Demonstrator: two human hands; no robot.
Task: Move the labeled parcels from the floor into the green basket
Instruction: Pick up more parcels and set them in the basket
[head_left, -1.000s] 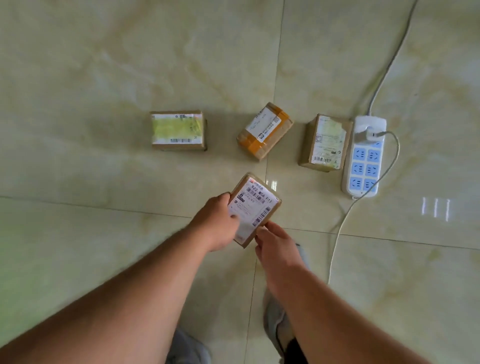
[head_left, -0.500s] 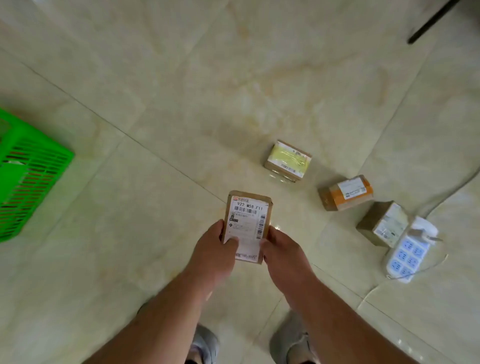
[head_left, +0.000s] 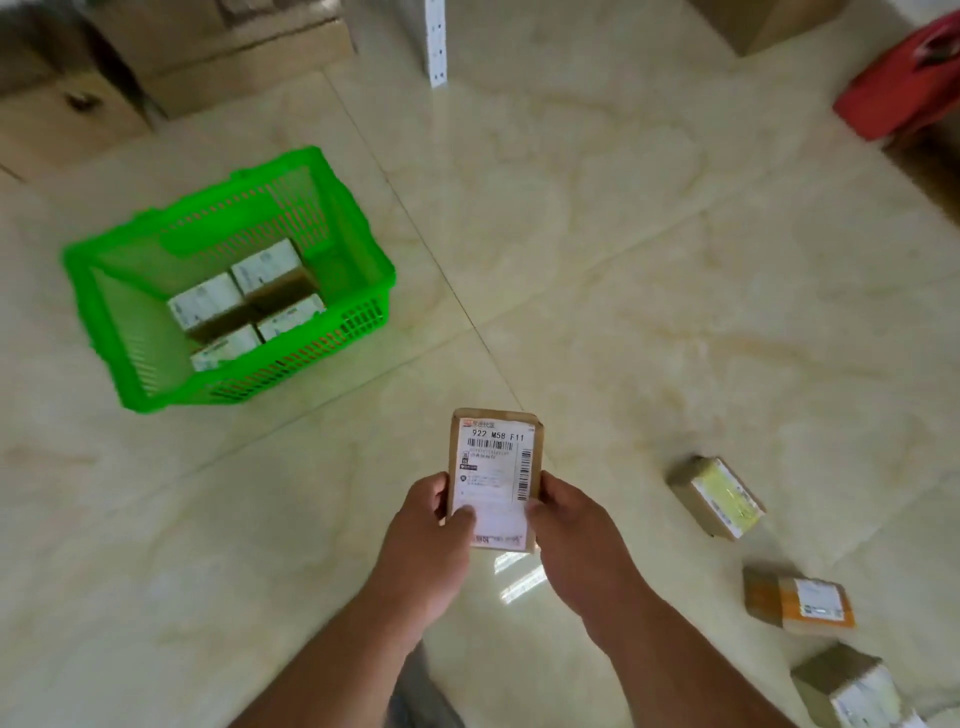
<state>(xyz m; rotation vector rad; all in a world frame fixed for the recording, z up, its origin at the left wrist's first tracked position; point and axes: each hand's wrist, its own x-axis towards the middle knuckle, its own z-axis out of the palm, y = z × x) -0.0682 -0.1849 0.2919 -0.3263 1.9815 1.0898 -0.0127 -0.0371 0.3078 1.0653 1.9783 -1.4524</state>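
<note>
A brown parcel with a white barcode label (head_left: 493, 462) is held label-up above the floor, low in the middle of the view. My left hand (head_left: 434, 538) grips its left edge and my right hand (head_left: 576, 545) grips its right edge. The green basket (head_left: 358, 312) stands on the floor up and to the left of the held parcel, with several labeled parcels (head_left: 249, 296) lying inside. Three more parcels lie on the floor at the right: one with a yellow-green label (head_left: 719, 493), one with orange tape (head_left: 800, 600), and one at the bottom right corner (head_left: 847, 686).
Cardboard boxes (head_left: 208, 57) line the far left. A white perforated post (head_left: 435, 41) stands at the top middle. A red bag (head_left: 904, 78) and another carton (head_left: 763, 21) sit at the top right. Pale tiled floor (head_left: 623, 234) spreads between them.
My view has swung left, so the green basket now shows fully and the floor parcels have slid to the right. Both hands keep hold of the parcel, now turned upright.
</note>
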